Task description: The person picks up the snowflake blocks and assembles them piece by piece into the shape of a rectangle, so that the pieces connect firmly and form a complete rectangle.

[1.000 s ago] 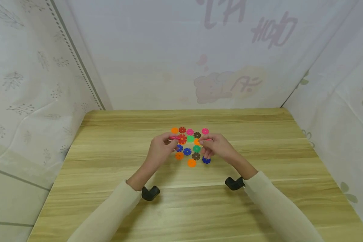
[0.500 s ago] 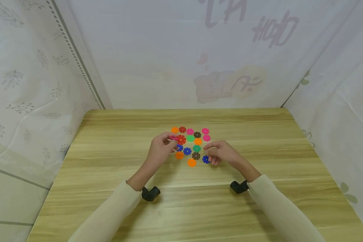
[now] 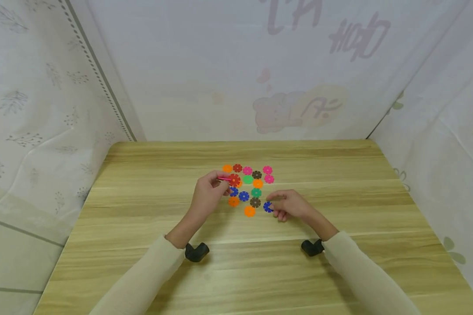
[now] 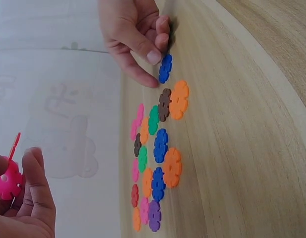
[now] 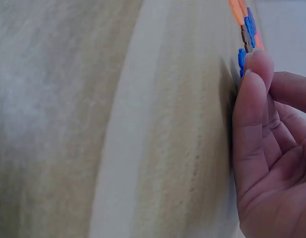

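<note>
In the head view my left hand [image 3: 210, 192] pinches a pink snowflake disc [image 4: 8, 182] with a red snowflake disc [image 3: 234, 180] joined to it at an angle, raised above the table. The left wrist view shows the red one edge-on. My right hand [image 3: 291, 204] hovers low at the right side of the spread pieces, thumb and index finger parted. Beneath its fingertips lies a dark blue snowflake disc [image 4: 165, 69], flat on the table; the thumb tip is at its edge, and I cannot tell whether they touch.
Several flat snowflake discs lie close together mid-table, among them a green disc [image 3: 256, 192], a brown disc [image 3: 255, 202], an orange disc [image 3: 250, 211] and a pink disc [image 3: 267, 169]. Printed cloth [image 3: 205, 78] stands behind the wooden table [image 3: 236, 271] and at both sides.
My right hand has moved right and nearer to me, from beside the orange and pink discs to the dark blue disc. The left hand, still holding its joined pair, has barely shifted.
</note>
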Tool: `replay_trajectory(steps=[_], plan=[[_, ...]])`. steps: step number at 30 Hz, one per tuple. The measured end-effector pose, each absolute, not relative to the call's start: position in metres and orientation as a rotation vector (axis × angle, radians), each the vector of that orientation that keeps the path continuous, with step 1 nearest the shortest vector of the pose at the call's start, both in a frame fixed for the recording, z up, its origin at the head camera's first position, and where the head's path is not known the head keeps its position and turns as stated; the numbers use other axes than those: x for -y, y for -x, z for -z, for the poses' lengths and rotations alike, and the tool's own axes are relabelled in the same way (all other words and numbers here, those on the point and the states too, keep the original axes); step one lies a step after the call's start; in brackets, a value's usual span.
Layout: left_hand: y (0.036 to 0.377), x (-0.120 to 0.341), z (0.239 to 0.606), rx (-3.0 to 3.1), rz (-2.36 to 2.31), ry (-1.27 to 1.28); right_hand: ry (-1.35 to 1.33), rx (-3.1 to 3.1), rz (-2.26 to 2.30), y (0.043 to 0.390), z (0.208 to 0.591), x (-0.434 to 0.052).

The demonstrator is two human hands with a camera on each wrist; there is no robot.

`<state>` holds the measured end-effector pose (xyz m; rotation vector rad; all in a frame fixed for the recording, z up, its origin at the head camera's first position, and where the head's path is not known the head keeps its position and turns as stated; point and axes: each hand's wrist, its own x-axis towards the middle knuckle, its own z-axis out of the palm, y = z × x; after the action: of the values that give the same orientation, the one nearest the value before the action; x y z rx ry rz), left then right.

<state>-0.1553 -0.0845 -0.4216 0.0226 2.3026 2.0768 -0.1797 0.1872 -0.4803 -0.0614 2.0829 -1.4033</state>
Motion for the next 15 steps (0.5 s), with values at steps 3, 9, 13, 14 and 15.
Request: replay_trajectory(steps=[3,9,13,14,15], plan=[[0.1557,0.0834,0.4216,-2.311,-2.085,-0.025,0.070,-2.101,1.383,0.1791,0.4816,-0.1869],[0.1566,0.0820,0.4221,-2.320,-2.085,-0.022,0.102,-2.167,1.318,0.1783,0.4822,-0.1840],[0.1567,0.0812,0.4222,-2.315,-2.077,-0.010,0.112,-2.182,1.284,0.1782,0.4818,-0.1812],[0.1567,0.0810,0.4220,-2.315,-2.076,-0.012,0.110,-2.182,1.274,0.1785,0.4817,-0.1808],[0.1567,0.0808,0.4217,-2.310,-2.078,-0.008,0.111,-2.183,1.266,0.1789,0.4811,-0.1804]])
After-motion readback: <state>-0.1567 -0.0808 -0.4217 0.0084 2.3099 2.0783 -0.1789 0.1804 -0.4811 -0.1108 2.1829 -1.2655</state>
